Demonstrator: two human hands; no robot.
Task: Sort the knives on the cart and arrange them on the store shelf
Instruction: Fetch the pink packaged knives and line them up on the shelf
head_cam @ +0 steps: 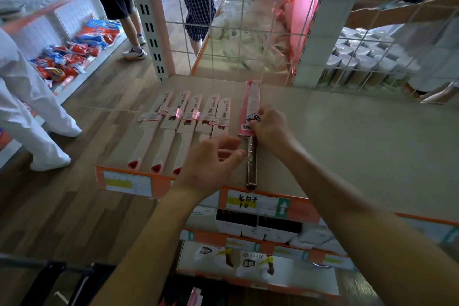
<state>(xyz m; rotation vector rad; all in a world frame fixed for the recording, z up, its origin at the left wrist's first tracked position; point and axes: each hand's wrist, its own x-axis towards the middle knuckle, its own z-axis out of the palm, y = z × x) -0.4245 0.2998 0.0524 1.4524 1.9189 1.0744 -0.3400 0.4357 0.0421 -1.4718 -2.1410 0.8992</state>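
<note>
Head view puts the knife (249,104) I'm working flat on the shelf (347,146), running front to back a little left of the middle. Its pink card sleeve points toward the back and its dark handle (250,164) reaches the front edge. My right hand (270,125) pinches the sleeve's lower right edge, fingers curled over the sticker and barcode. My left hand (211,161) sits just left of the handle, fingers loosely curled with the tips at the handle's side; I cannot tell whether they grip it or only touch. Further left, toward the front left corner, a row of five knives (185,124) in white card sleeves lies side by side, roughly parallel to mine. A handwritten price label (253,202) hangs on the front edge under the dark handle. Behind the back edge stands a wire grid (248,30). A person in white trousers (37,117) stands in the aisle off to the left.
</note>
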